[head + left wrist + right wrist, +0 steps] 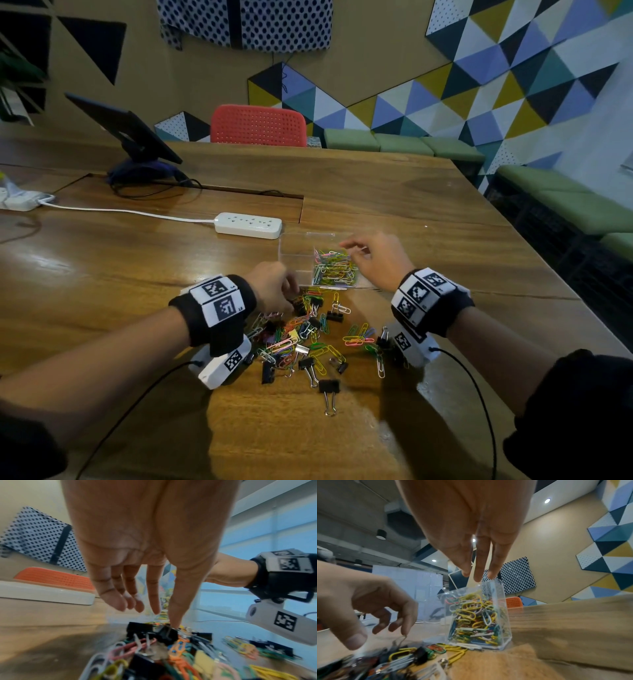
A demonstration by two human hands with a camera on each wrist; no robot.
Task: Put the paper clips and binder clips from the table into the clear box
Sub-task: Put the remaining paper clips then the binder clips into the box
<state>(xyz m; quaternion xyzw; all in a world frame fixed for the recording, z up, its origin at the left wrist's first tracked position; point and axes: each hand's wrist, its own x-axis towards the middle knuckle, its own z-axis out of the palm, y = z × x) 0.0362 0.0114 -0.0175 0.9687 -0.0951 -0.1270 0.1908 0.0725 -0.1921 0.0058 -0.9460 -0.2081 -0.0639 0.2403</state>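
Observation:
A clear two-part box stands on the wooden table; its right compartment is packed with coloured paper clips, also clear in the right wrist view. In front of it lies a loose pile of paper clips and black binder clips. My left hand reaches down into the pile's far edge, fingers loosely spread, thumb tip on a black binder clip, nothing held. My right hand hovers over the filled compartment, fingers straight and empty.
A white power strip with its cable lies just behind the box. A tablet on a stand sits at the back left, a red chair beyond the table. One binder clip lies nearest me. The table edge runs down the right.

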